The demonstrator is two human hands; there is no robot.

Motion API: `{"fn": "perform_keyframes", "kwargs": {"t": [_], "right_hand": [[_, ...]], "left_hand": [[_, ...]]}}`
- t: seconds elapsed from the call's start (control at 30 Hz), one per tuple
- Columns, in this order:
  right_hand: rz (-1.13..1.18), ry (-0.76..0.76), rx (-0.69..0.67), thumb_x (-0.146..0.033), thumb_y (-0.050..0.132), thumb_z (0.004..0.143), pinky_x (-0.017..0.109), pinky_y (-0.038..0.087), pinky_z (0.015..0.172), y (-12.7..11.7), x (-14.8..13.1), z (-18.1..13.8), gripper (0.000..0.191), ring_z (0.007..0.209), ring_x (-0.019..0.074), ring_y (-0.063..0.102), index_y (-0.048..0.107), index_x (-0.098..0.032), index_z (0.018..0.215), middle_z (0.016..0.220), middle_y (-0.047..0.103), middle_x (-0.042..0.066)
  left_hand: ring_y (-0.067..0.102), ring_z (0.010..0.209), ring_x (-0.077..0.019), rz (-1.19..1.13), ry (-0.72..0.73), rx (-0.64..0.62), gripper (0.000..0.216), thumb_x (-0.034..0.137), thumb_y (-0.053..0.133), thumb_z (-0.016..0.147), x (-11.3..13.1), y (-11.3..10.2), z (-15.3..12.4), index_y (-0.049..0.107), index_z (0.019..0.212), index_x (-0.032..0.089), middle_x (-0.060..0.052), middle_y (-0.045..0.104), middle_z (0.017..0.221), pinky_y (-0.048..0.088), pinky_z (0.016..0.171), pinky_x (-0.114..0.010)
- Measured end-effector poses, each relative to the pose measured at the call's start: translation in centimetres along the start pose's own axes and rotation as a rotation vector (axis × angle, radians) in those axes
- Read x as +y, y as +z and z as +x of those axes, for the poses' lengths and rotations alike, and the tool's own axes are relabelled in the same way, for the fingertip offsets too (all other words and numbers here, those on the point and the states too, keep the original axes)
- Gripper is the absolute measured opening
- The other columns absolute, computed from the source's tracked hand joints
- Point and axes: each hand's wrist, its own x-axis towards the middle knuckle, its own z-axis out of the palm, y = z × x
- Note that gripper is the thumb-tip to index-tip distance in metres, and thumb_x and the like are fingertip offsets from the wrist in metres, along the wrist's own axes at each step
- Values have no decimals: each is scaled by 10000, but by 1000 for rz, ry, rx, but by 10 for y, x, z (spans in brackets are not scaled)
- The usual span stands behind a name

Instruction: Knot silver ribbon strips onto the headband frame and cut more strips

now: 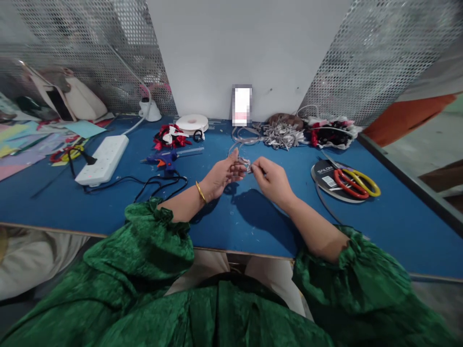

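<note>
While both pinch a small silver ribbon piece [246, 164], left hand [221, 176] & right hand [272, 179] hover over blue surface [253, 217]; glue gun [164, 160] nearby.

White lettering reading roughly "SAILON" on the black round disc [323, 169] under the scissors [356, 183], print on its small white label [329, 181] too small to read

Left hand [223, 176] and right hand [274, 181] close together, fingertips in pinching grip, forearms angled inward
</note>
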Motion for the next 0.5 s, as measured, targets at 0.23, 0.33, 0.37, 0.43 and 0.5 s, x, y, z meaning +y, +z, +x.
{"fn": "perform_keyframes", "kwargs": {"t": [0.23,0.33,0.37,0.43,0.5], "right_hand": [[-49,-34,-18,-262,433,939,270,350,623,-2,6,1,174,668,164,510,507,-213,789,745,591,36],[-122,-50,-41,-248,442,935,269,334,617,-3,5,0,158,683,165,520,508,-209,796,767,603,42],[-147,-56,-47,-245,445,932,269,327,612,-4,4,0,154,687,167,522,509,-208,797,773,605,44],[-200,-70,-64,-241,443,928,272,311,601,-6,3,0,150,683,170,521,510,-207,799,779,605,48],[-243,-83,-88,-230,437,921,276,293,585,-8,2,1,152,658,168,508,503,-206,785,758,593,46]], "left_hand": [[581,722,-116,158,124,40,363,440,791,640,-4,4,-1,708,819,136,-46,680,809,465,747,-278],[570,696,-115,257,196,35,293,405,738,699,-5,3,0,688,782,129,-30,654,756,466,728,-280],[570,688,-117,306,221,33,271,395,711,726,-5,2,1,675,772,130,-24,640,735,465,719,-281],[570,674,-121,433,272,18,239,374,647,785,-5,0,2,641,753,138,-13,613,695,456,707,-281],[563,659,-122,541,307,-20,237,366,589,831,-5,-2,3,602,733,151,-3,587,667,442,696,-279]]}}
